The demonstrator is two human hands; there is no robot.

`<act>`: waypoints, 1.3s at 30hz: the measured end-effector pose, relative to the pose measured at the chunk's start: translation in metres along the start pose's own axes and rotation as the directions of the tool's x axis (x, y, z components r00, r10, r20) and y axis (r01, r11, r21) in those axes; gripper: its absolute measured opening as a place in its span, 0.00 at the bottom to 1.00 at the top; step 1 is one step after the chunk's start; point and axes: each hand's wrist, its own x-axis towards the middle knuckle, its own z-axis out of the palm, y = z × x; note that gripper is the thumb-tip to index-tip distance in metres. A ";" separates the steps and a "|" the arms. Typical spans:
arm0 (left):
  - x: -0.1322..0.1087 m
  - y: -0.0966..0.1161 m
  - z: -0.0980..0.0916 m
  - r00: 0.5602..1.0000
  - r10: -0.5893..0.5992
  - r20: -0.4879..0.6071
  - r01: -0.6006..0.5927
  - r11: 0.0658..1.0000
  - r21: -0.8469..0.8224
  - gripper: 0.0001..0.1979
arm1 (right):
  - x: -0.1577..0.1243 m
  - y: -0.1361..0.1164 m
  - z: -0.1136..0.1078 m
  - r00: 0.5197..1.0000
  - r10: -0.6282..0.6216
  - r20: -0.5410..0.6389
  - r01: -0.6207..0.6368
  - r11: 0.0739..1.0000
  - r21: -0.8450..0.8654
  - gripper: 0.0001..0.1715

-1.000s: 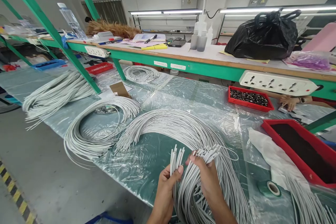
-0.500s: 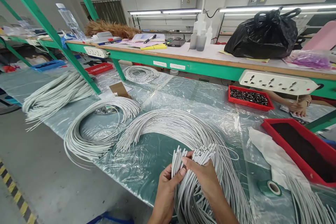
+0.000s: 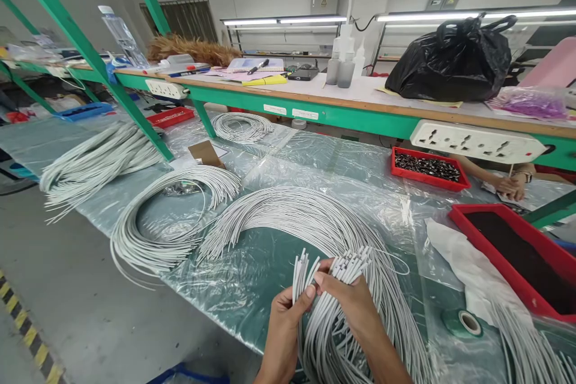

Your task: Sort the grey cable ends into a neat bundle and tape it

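Note:
My left hand (image 3: 288,312) is closed around a small group of white cables (image 3: 302,270), their cut ends pointing up. Beside it, my right hand (image 3: 344,294) grips a thicker bunch of the same cables (image 3: 353,261), thumb across the front. The two thumbs nearly meet, with a narrow gap between the groups of ends. Below the hands the cables loop down toward me and join a large curved bundle (image 3: 297,210) that arcs over the plastic-covered table (image 3: 225,300). Some fingers are hidden behind the cables.
Other cable coils (image 3: 153,222) lie to the left. At right are a green tape roll (image 3: 468,323), white cloth (image 3: 463,258), a red tray (image 3: 535,264) of dark material and another red tray (image 3: 427,168) of small parts. A co-worker's hands (image 3: 513,185) show under the shelf.
The cable ends in my left hand have spread slightly and tilted left, and fewer stand in that group. My right hand stays nearly in place around its bunch.

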 end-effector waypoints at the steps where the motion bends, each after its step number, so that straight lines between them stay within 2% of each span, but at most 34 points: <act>1: 0.000 0.001 0.000 1.000 0.002 -0.006 -0.002 1.000 0.005 0.19 | 0.000 0.000 0.001 1.000 -0.002 0.005 0.002 1.000 -0.009 0.10; 5: -0.001 0.001 0.000 1.000 0.004 -0.026 -0.004 1.000 0.001 0.20 | 0.000 0.000 0.000 1.000 -0.004 0.011 0.004 1.000 -0.021 0.09; 8: 0.000 0.000 0.000 0.999 0.017 -0.029 -0.018 0.999 -0.028 0.17 | 0.001 0.005 -0.003 1.000 -0.001 -0.002 0.001 1.000 0.003 0.08; 14: 0.005 -0.007 -0.005 0.999 -0.007 -0.037 0.004 0.997 -0.076 0.17 | 0.002 0.016 -0.014 0.993 -0.075 -0.096 0.085 0.990 0.112 0.03; 18: 0.008 -0.008 -0.005 0.999 0.025 -0.037 -0.027 0.999 -0.046 0.18 | 0.002 0.013 -0.014 0.998 -0.070 -0.004 0.069 0.978 0.199 0.05; 25: 0.002 0.001 0.003 0.999 -0.037 -0.009 0.036 0.995 -0.096 0.16 | 0.002 0.007 0.001 0.998 -0.048 -0.041 0.050 0.998 0.030 0.10; 28: 0.002 0.001 0.000 0.997 -0.066 -0.035 0.061 0.991 -0.123 0.16 | 0.003 0.009 -0.001 0.991 -0.053 -0.127 0.049 0.998 -0.029 0.10; 31: 0.005 -0.003 -0.005 0.997 -0.052 -0.051 0.045 0.991 -0.128 0.16 | 0.004 0.009 -0.007 0.980 0.013 -0.198 -0.012 1.000 0.008 0.10; 34: 0.007 -0.006 -0.006 0.999 -0.028 -0.035 0.024 0.993 -0.114 0.17 | 0.004 0.005 -0.010 0.987 0.046 -0.156 -0.041 0.999 0.035 0.12; 39: 0.003 -0.001 0.001 0.997 -0.077 0.008 0.077 0.981 -0.178 0.14 | 0.003 -0.001 -0.006 0.998 -0.035 -0.048 0.032 0.996 -0.078 0.13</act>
